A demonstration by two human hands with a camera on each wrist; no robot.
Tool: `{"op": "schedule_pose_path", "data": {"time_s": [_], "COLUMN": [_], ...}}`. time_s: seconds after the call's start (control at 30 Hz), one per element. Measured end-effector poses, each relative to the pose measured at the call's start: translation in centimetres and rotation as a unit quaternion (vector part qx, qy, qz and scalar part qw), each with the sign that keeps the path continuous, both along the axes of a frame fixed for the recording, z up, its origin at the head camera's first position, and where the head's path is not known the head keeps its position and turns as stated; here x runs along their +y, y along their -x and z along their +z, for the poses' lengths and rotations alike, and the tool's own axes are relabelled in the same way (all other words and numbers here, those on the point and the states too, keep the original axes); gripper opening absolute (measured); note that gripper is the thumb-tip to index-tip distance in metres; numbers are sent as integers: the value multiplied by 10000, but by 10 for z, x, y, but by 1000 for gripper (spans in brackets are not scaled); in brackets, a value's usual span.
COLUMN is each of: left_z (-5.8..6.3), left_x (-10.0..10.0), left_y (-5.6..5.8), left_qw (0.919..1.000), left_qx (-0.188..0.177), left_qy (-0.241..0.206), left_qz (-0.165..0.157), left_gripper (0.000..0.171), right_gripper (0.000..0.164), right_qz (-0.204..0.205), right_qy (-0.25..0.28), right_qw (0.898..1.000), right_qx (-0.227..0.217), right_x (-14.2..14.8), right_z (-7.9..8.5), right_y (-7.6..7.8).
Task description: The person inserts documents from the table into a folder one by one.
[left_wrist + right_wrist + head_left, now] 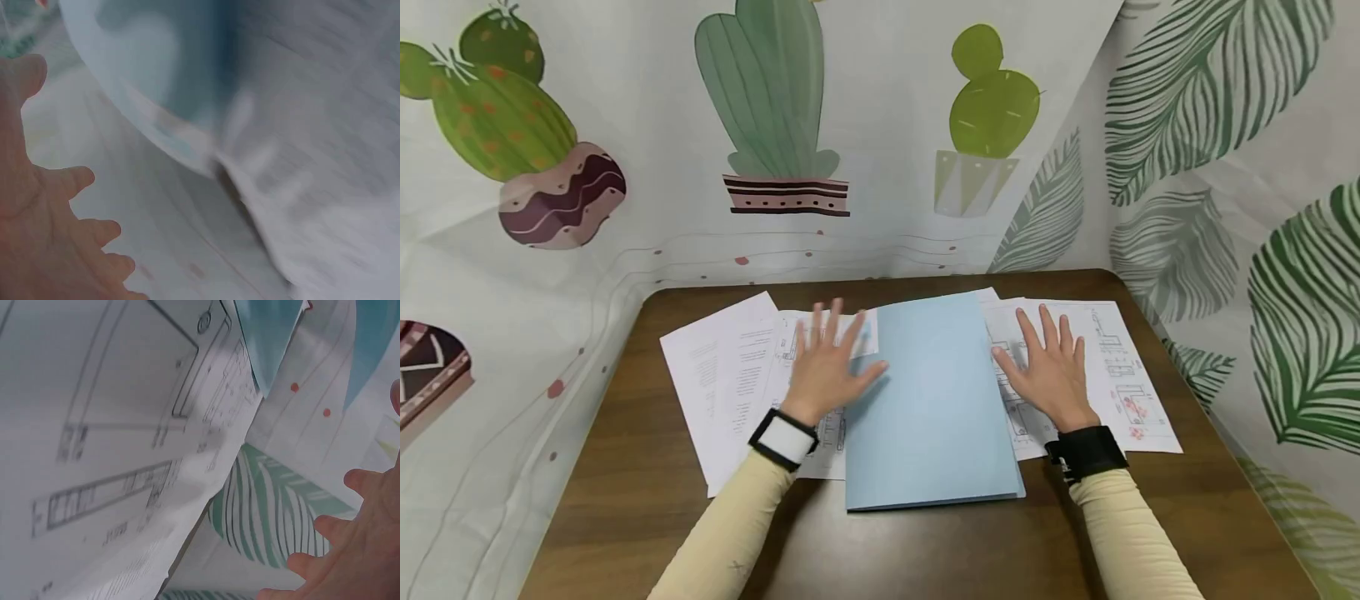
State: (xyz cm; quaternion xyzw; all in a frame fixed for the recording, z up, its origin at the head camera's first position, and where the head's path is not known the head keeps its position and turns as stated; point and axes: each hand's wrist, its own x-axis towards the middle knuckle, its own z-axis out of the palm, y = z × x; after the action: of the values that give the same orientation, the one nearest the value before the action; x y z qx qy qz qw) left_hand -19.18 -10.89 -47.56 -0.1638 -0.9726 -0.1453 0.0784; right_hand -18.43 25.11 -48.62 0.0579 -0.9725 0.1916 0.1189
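A light blue paper folder (932, 400) lies closed in the middle of the table, over parts of several printed sheets. My left hand (827, 367) spreads its fingers above the folder's left edge and the drawing sheet there. In the left wrist view the left hand (56, 212) holds nothing. To the right, my right hand (1048, 371) is spread over a sheet with line drawings (1097, 333), just beside the folder's right edge. The right wrist view shows the right hand (350, 537) with separated fingers and nothing in them.
White text pages (718, 367) fan out at the left of the brown wooden table (940, 550). Red marks (1135, 408) show on the right-hand sheet. A cloth printed with cacti and leaves (887, 242) hangs behind the table's far edge.
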Motion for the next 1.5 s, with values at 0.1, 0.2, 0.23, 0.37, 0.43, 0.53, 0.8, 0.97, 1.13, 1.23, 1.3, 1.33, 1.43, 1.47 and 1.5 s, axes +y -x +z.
{"op": "schedule_pose_path", "data": {"time_s": [0.1,0.2,0.23,0.37,0.43,0.53,0.8,0.97,1.13,1.23,1.3,1.33,1.43,1.47,1.5], "left_z": [16,27,28,26,23,18,24,46,69,86,96,100,111,114,116], "left_x": [47,96,111,154,164,170,162,151,124,104,91,84,61,53,44], "left_y": [2,-2,-4,-13,-16,-18,-19,-21,-24,-28,-30,-32,-35,-37,-38], "left_qw": [9965,9823,9755,9491,9407,9347,9340,9332,9384,9411,9423,9427,9428,9429,9429], "left_qx": [50,118,148,-69,-187,-316,-214,70,360,598,734,802,987,1022,1068], "left_qy": [433,877,1022,1502,1669,1803,1824,1670,1139,764,521,407,189,105,29], "left_qz": [-719,-1649,-1943,-2767,-2948,-3048,-3063,-3181,-3244,-3238,-3223,-3214,-3178,-3168,-3156], "left_gripper": [89,86,85,79,75,70,64,68,63,58,55,54,52,52,53], "right_gripper": [83,83,82,80,79,79,78,75,80,79,79,78,80,79,79], "right_qz": [-122,-247,-287,-422,-487,-546,-365,-74,632,1225,1547,1651,1786,1798,1789], "right_qy": [-18,-65,-77,-125,-157,-216,-296,-337,-614,-801,-855,-895,-953,-974,-1006], "right_qw": [9999,9995,9994,9989,9986,9982,9986,9986,9950,9879,9818,9786,9711,9694,9685], "right_qx": [-86,-163,-175,-165,-138,-129,-258,-410,-463,-505,-696,-846,-1267,-1355,-1409], "right_x": [10,20,24,35,40,42,31,14,-19,-39,-49,-54,-65,-68,-71], "right_z": [1,0,-1,-3,-6,-8,-8,-4,-4,-6,-7,-7,-9,-10,-10], "right_y": [-4,-8,-9,-13,-15,-18,-13,-10,-12,-16,-18,-19,-21,-22,-22]}}
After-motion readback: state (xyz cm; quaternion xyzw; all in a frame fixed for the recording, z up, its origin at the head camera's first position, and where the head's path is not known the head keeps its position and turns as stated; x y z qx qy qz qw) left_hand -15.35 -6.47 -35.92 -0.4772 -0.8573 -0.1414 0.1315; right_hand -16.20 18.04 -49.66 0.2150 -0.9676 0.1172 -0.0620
